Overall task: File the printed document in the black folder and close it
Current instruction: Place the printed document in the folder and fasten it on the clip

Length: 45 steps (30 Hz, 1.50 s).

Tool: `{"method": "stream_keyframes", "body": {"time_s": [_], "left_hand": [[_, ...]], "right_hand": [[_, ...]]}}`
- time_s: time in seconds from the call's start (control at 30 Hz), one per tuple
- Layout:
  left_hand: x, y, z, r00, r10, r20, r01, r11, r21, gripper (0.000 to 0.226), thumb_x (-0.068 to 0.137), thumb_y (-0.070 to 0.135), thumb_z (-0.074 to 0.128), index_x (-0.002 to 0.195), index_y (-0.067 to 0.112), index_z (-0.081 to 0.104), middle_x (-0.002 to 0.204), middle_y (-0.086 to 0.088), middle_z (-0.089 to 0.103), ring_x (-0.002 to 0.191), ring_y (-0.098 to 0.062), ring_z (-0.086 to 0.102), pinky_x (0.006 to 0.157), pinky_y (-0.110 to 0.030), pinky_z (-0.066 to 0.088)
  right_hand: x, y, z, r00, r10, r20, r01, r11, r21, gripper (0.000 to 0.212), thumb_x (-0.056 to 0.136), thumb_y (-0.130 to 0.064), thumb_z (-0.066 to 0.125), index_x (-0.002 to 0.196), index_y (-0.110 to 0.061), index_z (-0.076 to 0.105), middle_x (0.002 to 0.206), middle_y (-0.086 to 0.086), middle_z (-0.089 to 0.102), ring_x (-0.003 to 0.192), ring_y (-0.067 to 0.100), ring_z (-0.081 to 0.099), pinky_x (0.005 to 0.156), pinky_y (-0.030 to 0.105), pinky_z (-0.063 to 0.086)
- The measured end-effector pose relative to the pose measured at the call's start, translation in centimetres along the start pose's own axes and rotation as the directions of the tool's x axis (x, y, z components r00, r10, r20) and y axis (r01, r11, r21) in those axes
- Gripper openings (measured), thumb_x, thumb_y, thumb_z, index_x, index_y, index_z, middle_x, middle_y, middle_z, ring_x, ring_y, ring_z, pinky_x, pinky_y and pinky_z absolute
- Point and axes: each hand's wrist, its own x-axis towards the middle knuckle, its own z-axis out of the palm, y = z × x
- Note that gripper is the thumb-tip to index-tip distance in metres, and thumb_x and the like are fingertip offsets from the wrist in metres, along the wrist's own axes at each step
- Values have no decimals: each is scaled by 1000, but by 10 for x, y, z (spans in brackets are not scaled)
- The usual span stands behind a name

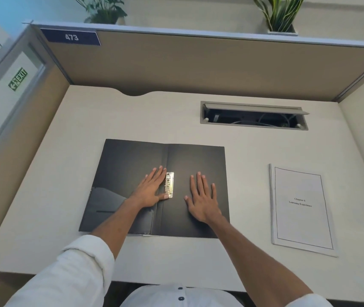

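Note:
The black folder [132, 158] lies open flat on the desk, with a metal clip [169, 184] fixed beside its spine. My left hand [151, 187] rests flat on the left flap, thumb touching the clip's lower end. My right hand [202, 197] lies flat with fingers spread on the right flap. Neither hand holds anything. The printed document [302, 209], a white stapled stack with a framed title page, lies on the desk to the right of the folder, apart from it.
The white desk [65, 173] is enclosed by tan cubicle panels. An open cable tray [254, 116] is set into the desk behind the folder. Two potted plants stand on the back partition ledge. The desk's front edge is near my body.

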Motion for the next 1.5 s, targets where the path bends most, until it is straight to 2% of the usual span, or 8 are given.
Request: {"method": "stream_keyframes", "body": {"time_s": [0.3, 0.5, 0.6, 0.73, 0.87, 1.13, 1.27, 1.5], "left_hand": [[-8, 7, -32, 989, -2, 148, 56, 930, -363, 85, 109, 51, 57, 175, 36, 6, 183, 12, -6, 168, -13, -19, 137, -51, -10], [-19, 11, -15, 999, -6, -53, -7, 966, -258, 75, 106, 70, 48, 172, 42, 26, 183, 11, 9, 170, -15, -6, 138, -53, 3], [-23, 19, -15, 982, -35, -185, -11, 970, -242, 71, 103, 67, 58, 166, 37, 44, 177, 10, 35, 168, -15, 20, 134, -48, 22], [-19, 25, -25, 922, -73, -381, -68, 936, -344, 37, 98, 59, 71, 128, 38, 73, 128, 16, 77, 122, -6, 70, 110, -39, 57], [-8, 29, -33, 897, -109, -428, -64, 927, -370, 10, 102, 44, 73, 104, 35, 74, 96, 21, 80, 92, 0, 76, 90, -41, 65], [14, 30, -40, 895, -112, -431, -44, 940, -337, 12, 105, 36, 70, 112, 36, 61, 90, 11, 80, 77, -15, 76, 78, -44, 66], [19, 30, -44, 898, -18, -439, -39, 992, -119, 8, 109, 30, 61, 116, 33, 64, 110, 7, 81, 94, -26, 78, 83, -46, 63], [21, 22, -42, 919, 106, -379, -2, 964, 265, 44, 104, 7, 62, 146, 22, 67, 161, 0, 58, 146, -28, 57, 98, -53, 62]], "right_hand": [[-2, 1, -3, 1000, -20, -3, 20, 1000, -11, 77, 109, -56, 14, 168, -25, -23, 175, 2, -32, 162, 21, -28, 132, 57, -11], [-3, 1, -3, 1000, -16, 0, 16, 1000, -27, 77, 108, -58, 12, 168, -25, -23, 175, 2, -32, 163, 22, -28, 131, 57, -11], [-3, 1, -1, 1000, -13, -8, 13, 1000, -24, 77, 108, -58, 14, 169, -26, -21, 176, 1, -31, 163, 21, -26, 132, 57, -11], [-4, 0, -2, 1000, -4, -17, 3, 1000, -18, 77, 108, -58, 14, 169, -26, -21, 176, 1, -30, 163, 21, -26, 132, 57, -10], [-5, 0, -5, 1000, -10, 4, 10, 1000, -22, 77, 108, -59, 12, 168, -25, -23, 175, 2, -33, 162, 22, -29, 132, 57, -11], [-6, 1, -3, 1000, -13, -26, 13, 1000, -7, 77, 108, -58, 13, 169, -26, -21, 176, 1, -30, 163, 21, -27, 131, 55, -13], [-5, 2, -1, 999, -12, -36, 12, 1000, -15, 77, 108, -59, 13, 169, -26, -21, 177, 1, -29, 164, 21, -25, 131, 55, -13], [-6, 1, 0, 999, -15, -51, 14, 1000, -16, 76, 109, -58, 13, 168, -26, -22, 176, 1, -30, 163, 20, -27, 130, 53, -16]]}}
